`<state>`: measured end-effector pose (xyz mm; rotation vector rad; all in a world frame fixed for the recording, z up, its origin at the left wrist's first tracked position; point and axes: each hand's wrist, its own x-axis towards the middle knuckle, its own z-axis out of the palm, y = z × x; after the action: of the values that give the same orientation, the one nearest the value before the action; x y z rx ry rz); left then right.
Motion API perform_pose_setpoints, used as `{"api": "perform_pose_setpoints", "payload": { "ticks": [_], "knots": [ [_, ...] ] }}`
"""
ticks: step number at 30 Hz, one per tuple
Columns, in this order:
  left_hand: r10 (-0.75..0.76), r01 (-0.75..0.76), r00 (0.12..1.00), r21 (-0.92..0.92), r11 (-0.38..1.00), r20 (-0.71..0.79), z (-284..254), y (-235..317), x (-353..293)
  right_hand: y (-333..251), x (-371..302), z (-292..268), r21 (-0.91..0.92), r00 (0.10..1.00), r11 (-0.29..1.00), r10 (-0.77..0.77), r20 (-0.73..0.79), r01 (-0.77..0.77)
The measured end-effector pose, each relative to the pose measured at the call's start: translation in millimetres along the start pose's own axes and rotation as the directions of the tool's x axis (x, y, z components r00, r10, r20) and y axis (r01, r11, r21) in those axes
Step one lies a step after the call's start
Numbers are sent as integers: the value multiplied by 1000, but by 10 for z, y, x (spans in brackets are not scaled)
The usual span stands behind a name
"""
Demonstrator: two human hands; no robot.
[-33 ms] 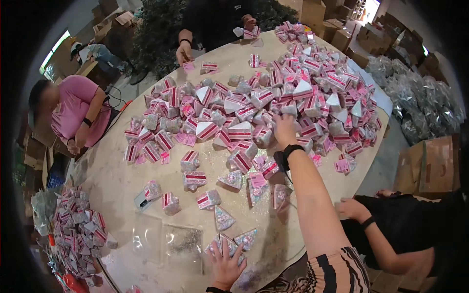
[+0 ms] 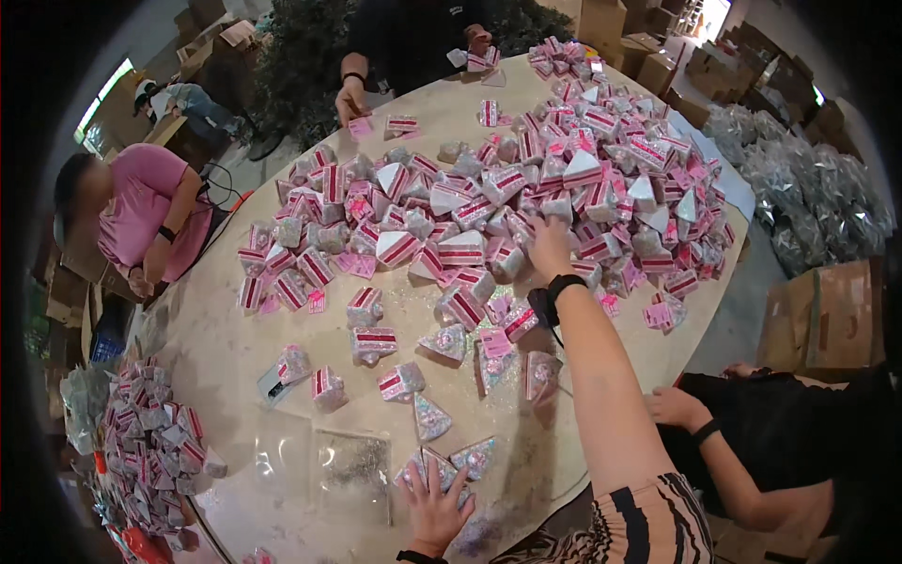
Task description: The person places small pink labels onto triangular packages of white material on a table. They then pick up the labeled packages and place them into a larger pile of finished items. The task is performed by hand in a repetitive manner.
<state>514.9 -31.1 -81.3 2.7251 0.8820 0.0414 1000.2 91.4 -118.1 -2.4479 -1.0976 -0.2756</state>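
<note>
Resting with fingers spread wide, your left hand [image 2: 438, 515] covers part of a small cluster of glittery wedges [image 2: 474, 458] on the near side of the table [image 2: 221, 362]. Your right hand [image 2: 548, 250] is in the big heap of striped wedges [image 2: 462, 249]; its fingertips are hidden, so I cannot tell whether it holds one. Seemingly, only a few are gathered near you, some loose wedges [image 2: 431, 419] lie between, and most are left in the heap.
</note>
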Motion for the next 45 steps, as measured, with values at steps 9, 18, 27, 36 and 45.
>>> {"api": "perform_pose_setpoints", "payload": {
  "ticks": [9, 18, 27, 36, 45],
  "knots": [
    [7, -7, 1000, 0, 1000, -19, -6, 9, -9, 192, -331, -533, 822, 840, 215, 277, 467, -528],
    [27, -27, 999, 2, 1000, -34, 33, -13, -7, -302, -942, -1055, 802, 809, 249, -101, 579, -543],
    [18, -18, 1000, -23, 1000, 22, -15, -9, 5, 34, -188, -880, 249, 995, 968, -19, 97, -5],
    [20, -20, 1000, 54, 998, 9, 50, -37, -24, -335, 188, 188, 267, 926, 939, 112, 362, -218],
    [4, -5, 1000, 41, 999, 22, 43, -16, -20, 47, -71, -593, 669, 967, 732, 242, -84, -125]
  ]
}}
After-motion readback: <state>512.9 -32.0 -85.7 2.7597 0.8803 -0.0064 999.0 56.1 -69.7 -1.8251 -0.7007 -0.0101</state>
